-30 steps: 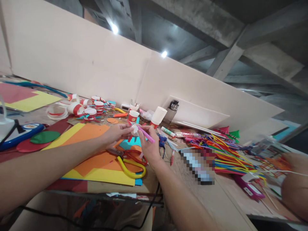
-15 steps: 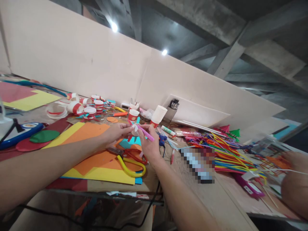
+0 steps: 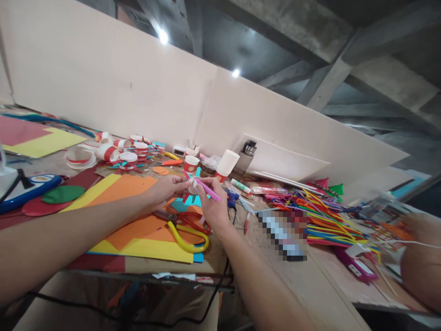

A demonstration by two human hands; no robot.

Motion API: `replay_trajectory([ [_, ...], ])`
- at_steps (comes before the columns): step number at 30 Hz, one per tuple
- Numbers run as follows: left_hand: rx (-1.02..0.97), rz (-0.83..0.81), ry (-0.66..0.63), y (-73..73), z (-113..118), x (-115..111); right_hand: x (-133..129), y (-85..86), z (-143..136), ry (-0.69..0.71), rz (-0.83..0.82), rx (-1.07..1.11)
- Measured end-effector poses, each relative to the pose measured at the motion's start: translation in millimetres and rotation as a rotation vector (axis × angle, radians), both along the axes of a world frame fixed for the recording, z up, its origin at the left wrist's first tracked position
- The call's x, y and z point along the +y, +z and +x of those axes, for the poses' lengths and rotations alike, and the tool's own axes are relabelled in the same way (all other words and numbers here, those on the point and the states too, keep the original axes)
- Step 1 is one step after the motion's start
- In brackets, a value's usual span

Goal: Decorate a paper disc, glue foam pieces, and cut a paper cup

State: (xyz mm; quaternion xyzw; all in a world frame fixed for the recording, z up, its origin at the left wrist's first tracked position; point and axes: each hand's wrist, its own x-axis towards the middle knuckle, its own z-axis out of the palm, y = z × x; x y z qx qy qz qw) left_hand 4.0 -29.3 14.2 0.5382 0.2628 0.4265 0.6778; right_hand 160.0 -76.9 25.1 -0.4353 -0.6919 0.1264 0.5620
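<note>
My left hand pinches the left side of a small white paper-cup piece with red and blue strips sticking out around it. My right hand is closed around a pink pen, whose end by the cup piece is hidden by the fingers. Below the hands, scissors with yellow and red handles lie on orange paper and yellow paper. A red and white cup stands just behind the cup piece.
Stacked cups and a dark bottle stand behind. Cut cup pieces lie back left, colourful pipe cleaners on the right. Another person's arm is at the right edge. A blue glue gun lies beside my right hand.
The other person's arm at the right edge has shifted slightly left. My hands stay in nearly the same place, with the pink pen and the cup piece still held.
</note>
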Motion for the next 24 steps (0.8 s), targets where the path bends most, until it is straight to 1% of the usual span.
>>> replay_trajectory([
  [7,0.011,0.001,0.004,1.8,0.6,-1.6,1.6,-2.0,1.0,-0.015,-0.003,-0.021],
  [16,-0.001,0.023,-0.009,-2.6,0.0,2.2,2.7,-3.8,1.5,-0.017,0.0,-0.022],
  [24,0.029,0.027,0.001,-0.7,0.6,0.6,0.7,-2.3,1.7,-0.027,0.0,-0.044],
])
